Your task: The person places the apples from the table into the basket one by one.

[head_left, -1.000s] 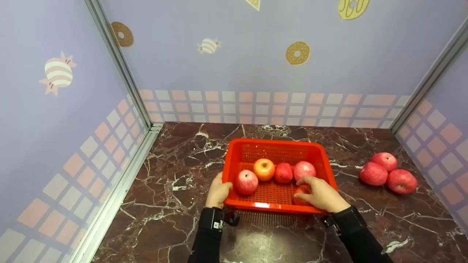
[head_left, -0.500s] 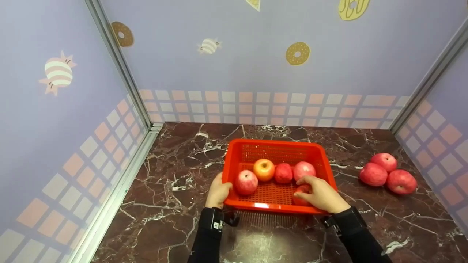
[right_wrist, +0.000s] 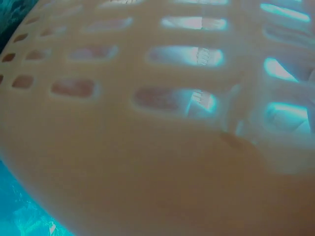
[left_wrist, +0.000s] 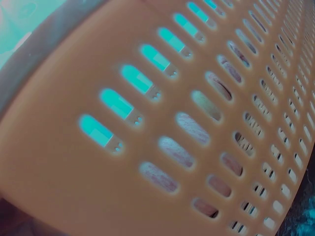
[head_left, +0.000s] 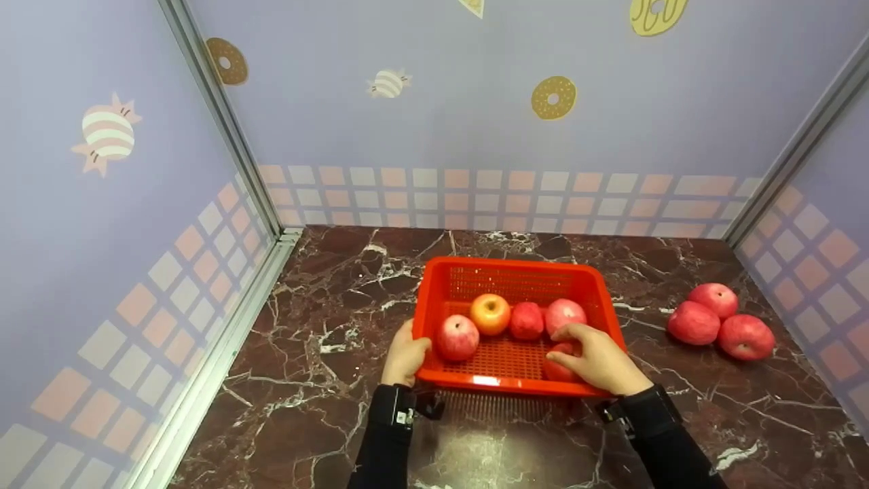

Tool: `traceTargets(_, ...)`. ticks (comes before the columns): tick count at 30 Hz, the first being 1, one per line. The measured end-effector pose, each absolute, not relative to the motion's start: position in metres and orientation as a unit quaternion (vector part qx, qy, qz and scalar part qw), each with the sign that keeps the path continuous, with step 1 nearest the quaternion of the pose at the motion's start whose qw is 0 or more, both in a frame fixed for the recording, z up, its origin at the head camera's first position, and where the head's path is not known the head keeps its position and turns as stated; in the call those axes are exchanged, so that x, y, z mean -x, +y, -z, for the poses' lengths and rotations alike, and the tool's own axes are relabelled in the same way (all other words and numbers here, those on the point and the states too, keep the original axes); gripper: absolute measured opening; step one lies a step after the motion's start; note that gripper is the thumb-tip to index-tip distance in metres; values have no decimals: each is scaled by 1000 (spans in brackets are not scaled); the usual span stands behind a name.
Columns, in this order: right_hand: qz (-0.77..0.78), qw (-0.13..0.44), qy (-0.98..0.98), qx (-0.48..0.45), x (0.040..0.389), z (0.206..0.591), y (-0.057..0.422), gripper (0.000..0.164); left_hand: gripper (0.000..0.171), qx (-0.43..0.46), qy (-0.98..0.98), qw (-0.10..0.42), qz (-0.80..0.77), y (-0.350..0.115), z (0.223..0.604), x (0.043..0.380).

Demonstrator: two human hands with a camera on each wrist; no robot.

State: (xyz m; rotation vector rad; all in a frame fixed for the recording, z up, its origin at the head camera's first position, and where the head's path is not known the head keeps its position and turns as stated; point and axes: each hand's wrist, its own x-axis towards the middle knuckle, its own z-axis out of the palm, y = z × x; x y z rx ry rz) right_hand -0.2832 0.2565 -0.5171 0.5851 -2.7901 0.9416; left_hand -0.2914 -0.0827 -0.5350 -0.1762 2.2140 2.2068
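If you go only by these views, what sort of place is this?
Probably a staged booth: patterned panels, joined by metal strips at the corners, enclose a marbled counter on three sides.

Both sleeved forearms (head_left: 381, 441) reach toward the far edge of the surface (head_left: 339, 292). The left hand (head_left: 406, 356) grips, thumb inward, fingers largely hidden; the right hand (head_left: 603, 358) curls thumb and forefinger.

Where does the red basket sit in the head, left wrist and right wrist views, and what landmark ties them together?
Head: the red basket is in the lower half, right of centre, seen from above.
Left wrist: its wall fills most of the picture, close up.
Right wrist: likewise, but blurred.
Shared landmark: the rows of slots in its sides.
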Motion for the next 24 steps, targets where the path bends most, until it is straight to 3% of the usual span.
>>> traceTargets(24, -439, 117, -878, -150, 281, 515, 262, 22, 72, 63, 708, 8, -704, -82, 537, 292)
